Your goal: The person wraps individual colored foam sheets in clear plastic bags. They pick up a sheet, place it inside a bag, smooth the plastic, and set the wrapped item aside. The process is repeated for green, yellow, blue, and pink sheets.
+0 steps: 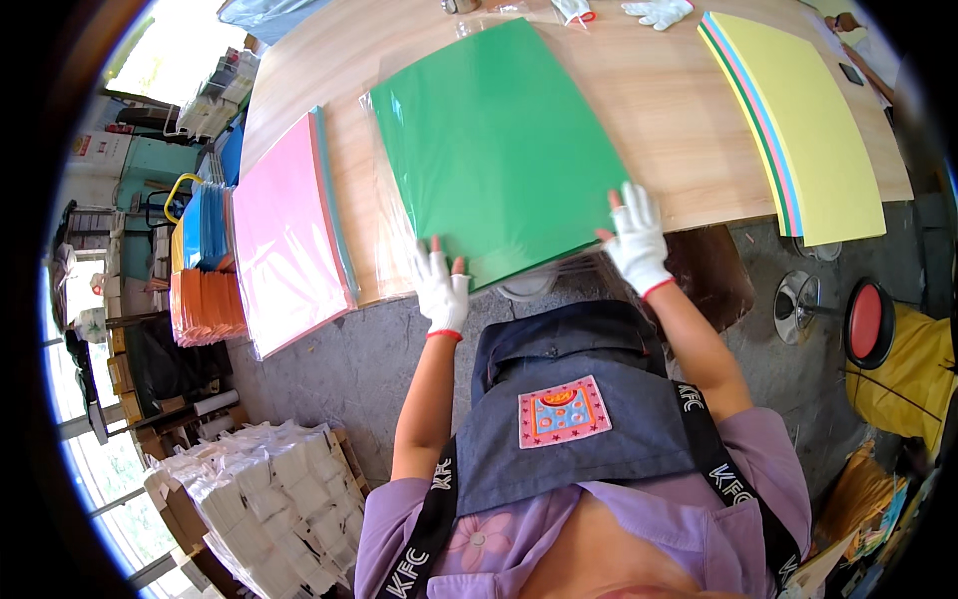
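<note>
A large green sheet of card (504,150) lies in front of me in a clear plastic sleeve (389,190), whose film sticks out past its left side. At its near left corner rests my left hand (440,292), in a white glove with bare thumb and index fingertips. My right hand (637,242), gloved the same way, lies at the near right corner with its fingers spread. Both hands have their fingers apart, and neither is closed round anything. The sheet's near edge reaches slightly past the table edge.
On the left of the table (679,110) lies a pile of pink sheets (284,230) in plastic. A fanned stack of yellow sheets (808,130) overhangs the right edge. Spare white gloves (659,12) lie at the back. Wrapped bundles (284,499) stand on the floor; a red-seated stool (868,321) is at right.
</note>
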### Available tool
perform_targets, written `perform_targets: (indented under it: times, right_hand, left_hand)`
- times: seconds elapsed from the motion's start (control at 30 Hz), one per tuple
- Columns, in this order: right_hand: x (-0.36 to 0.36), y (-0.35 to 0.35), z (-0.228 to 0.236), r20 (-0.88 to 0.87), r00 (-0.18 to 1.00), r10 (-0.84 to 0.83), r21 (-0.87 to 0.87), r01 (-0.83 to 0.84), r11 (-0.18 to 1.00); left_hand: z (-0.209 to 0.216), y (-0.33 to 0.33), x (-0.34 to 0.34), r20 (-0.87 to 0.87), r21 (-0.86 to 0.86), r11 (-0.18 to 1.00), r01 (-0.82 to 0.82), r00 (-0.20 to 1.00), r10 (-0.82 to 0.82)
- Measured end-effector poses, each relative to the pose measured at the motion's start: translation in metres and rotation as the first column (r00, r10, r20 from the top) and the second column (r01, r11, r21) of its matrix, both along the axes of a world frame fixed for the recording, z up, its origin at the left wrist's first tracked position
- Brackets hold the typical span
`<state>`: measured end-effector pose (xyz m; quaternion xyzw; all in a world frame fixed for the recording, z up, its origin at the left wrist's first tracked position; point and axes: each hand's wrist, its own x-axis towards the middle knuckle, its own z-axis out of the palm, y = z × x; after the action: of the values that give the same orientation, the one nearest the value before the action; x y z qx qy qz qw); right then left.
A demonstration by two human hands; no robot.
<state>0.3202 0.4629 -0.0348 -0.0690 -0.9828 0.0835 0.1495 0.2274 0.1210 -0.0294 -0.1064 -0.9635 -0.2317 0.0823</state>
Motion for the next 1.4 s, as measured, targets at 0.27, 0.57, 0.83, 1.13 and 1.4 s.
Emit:
perform_targets:
  times: [0.27,0.57,0.83,1.13,1.4]
  right_hand:
    - [-0.01,0.04,0.002,-0.087,0.989,-0.123,-0.33,0.088,0.94]
    - [-0.034,0.081,0.009,0.151,0.986,-0.077,-0.576,0.151,0.803]
    - [-0.044,0.084,0.015,0.282,0.957,-0.068,-0.569,0.224,0.791]
    - [-0.068,0.09,0.018,0.434,0.841,-0.322,-0.227,0.448,0.865]
    - [-0.111,0.124,0.06,0.522,0.825,-0.218,-0.371,0.449,0.813]
  left_hand:
    - [0.0,-0.039,-0.048,0.645,0.626,0.571,-0.531,0.764,0.004]
    - [0.013,-0.045,-0.098,0.797,0.486,0.671,-0.56,0.598,-0.079]
    - [0.053,-0.024,-0.117,0.788,0.553,0.611,-0.566,0.594,-0.163]
    - [0.054,0.002,-0.127,0.682,0.712,0.372,-0.595,0.461,-0.568]
    - [0.11,0.005,-0.163,0.589,0.744,0.211,-0.634,0.473,-0.656]
